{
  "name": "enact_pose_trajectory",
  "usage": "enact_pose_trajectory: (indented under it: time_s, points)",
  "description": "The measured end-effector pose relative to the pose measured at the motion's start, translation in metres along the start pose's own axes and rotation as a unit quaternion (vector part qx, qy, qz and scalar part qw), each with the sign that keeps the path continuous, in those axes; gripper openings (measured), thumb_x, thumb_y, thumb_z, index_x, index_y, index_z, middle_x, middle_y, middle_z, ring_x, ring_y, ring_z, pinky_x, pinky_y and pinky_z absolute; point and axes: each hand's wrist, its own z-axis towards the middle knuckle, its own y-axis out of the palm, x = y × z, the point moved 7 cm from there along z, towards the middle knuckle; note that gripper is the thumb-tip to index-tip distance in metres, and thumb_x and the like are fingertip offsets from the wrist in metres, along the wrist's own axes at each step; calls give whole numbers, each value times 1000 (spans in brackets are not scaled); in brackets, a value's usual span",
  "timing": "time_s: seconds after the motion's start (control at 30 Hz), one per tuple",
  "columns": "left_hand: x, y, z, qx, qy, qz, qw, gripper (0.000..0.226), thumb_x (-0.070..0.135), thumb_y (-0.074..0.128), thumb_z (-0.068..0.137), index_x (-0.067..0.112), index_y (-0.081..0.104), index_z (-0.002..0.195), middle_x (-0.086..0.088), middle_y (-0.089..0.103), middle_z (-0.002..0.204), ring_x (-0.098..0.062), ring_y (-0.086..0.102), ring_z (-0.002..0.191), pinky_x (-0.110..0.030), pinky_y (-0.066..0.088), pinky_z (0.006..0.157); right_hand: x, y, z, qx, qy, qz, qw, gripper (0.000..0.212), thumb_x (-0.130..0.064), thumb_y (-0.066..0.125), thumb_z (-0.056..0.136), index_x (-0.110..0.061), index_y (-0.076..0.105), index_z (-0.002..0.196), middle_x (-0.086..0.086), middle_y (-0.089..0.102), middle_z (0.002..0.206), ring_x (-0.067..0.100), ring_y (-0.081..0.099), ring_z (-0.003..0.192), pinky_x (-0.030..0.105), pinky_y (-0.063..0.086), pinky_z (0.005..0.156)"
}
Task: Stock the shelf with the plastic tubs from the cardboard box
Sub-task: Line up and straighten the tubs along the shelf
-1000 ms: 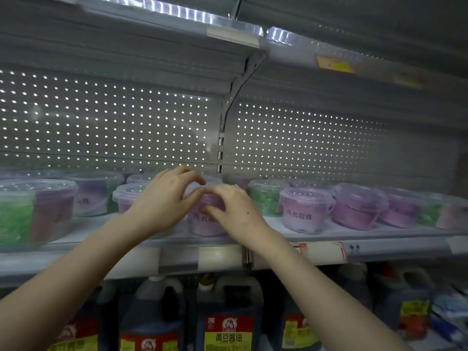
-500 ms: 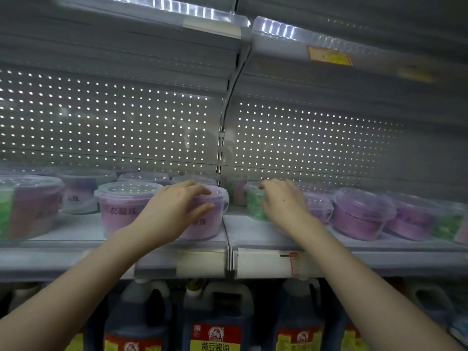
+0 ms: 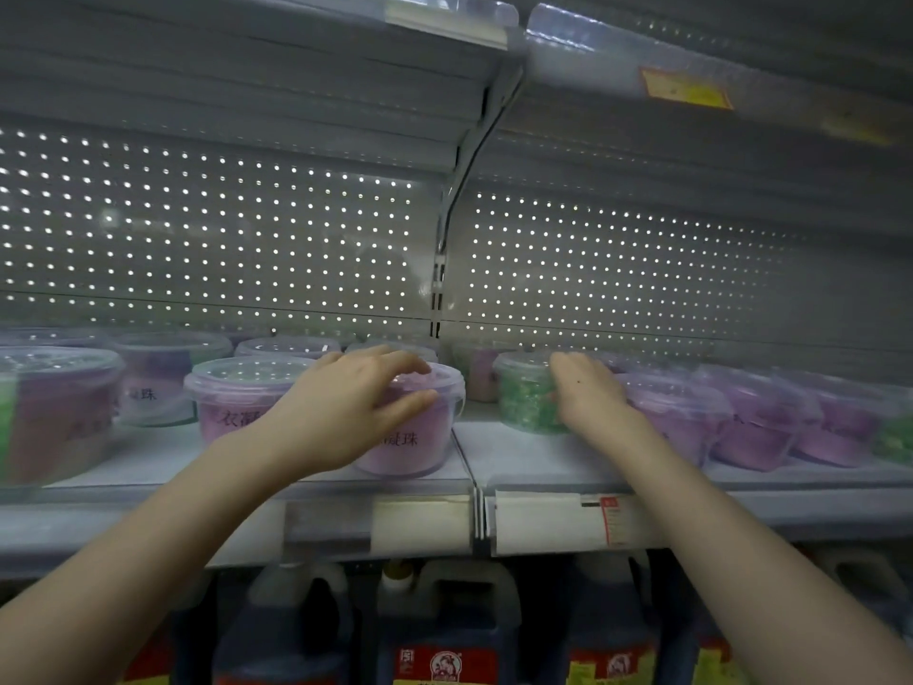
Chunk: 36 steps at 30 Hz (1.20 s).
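A clear plastic tub of purple beads (image 3: 417,449) stands at the front of the white shelf (image 3: 538,462), just left of the shelf joint. My left hand (image 3: 346,407) grips it, fingers over the lid and thumb against its side. To the right, a tub of green beads (image 3: 523,395) stands farther back. My right hand (image 3: 588,393) is against its right side with the fingers wrapped round it, their tips hidden. The cardboard box is out of view.
More lidded tubs line the shelf: a purple one (image 3: 237,398) left of my left hand, a big one (image 3: 54,412) at the far left, several purple ones (image 3: 761,422) at the right. Dark jugs (image 3: 444,630) stand below. Another shelf (image 3: 444,27) hangs overhead.
A second ago both hands held the purple tub. My right hand has let go and moved right to the green tub. My left hand stays on the purple tub.
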Motion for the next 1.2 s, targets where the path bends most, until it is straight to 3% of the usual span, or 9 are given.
enact_pose_trajectory:
  time_s: [0.07,0.17,0.33,0.43,0.57,0.7,0.83,1.0,1.2]
  points:
    - [-3,-2,1,3,-17,-12,1000,47,61,33,91,32,53,122,11,58,121,-11,57,96,-28,30,78,3,-1,3,7,2,12,1000,23,8,51,83,-12,46,91,16,59,112,34,58,103,33,35,67]
    - [-9,-9,2,24,-16,22,999,66,70,13,79,34,54,118,12,59,115,-7,53,84,-27,26,80,0,-3,5,33,-16,18,999,21,5,55,81,-6,56,98,14,62,109,33,58,102,31,37,71]
    - [-22,-17,3,11,-42,11,999,41,53,33,93,30,55,118,8,58,121,-14,55,100,-29,30,79,-34,-2,5,65,-94,65,991,12,-16,54,93,-8,56,102,9,57,107,29,50,106,36,39,75]
    - [-22,-20,1,6,-48,5,999,38,51,35,93,30,56,118,9,58,120,-11,52,90,-29,31,76,-61,-2,7,66,-122,66,988,22,-25,51,95,-7,56,108,10,57,111,28,49,109,38,42,81]
    - [-23,-24,0,8,-55,-1,998,38,51,34,93,31,56,118,9,58,119,-12,53,94,-29,31,75,-69,2,22,58,-101,154,981,33,-30,64,88,-9,63,114,10,63,115,28,54,112,38,46,91]
    - [-22,-22,2,-1,-58,-14,998,38,50,34,94,31,56,118,9,58,120,-14,55,102,-29,32,74,-41,8,29,9,-78,253,964,61,-19,78,75,-15,54,130,3,56,131,20,50,123,30,38,104]
    - [-17,-16,5,0,-50,-24,998,43,56,31,94,29,57,116,7,59,121,-16,56,104,-32,39,81,-16,20,28,-6,-74,234,969,50,-11,69,82,-18,55,129,5,58,126,23,53,114,24,37,87]
    - [-14,-8,11,-5,-42,-32,999,68,71,13,77,34,56,114,10,59,118,-14,58,100,-35,44,83,-29,18,35,39,-70,148,986,43,-29,70,81,-24,60,123,5,65,120,26,55,117,34,41,92]
    - [-13,-4,16,-1,-48,-53,997,70,72,12,74,35,58,112,11,60,118,-14,58,100,-35,44,84,-48,10,34,101,-91,79,988,37,-40,62,86,-27,61,120,4,60,121,28,45,123,37,34,96]
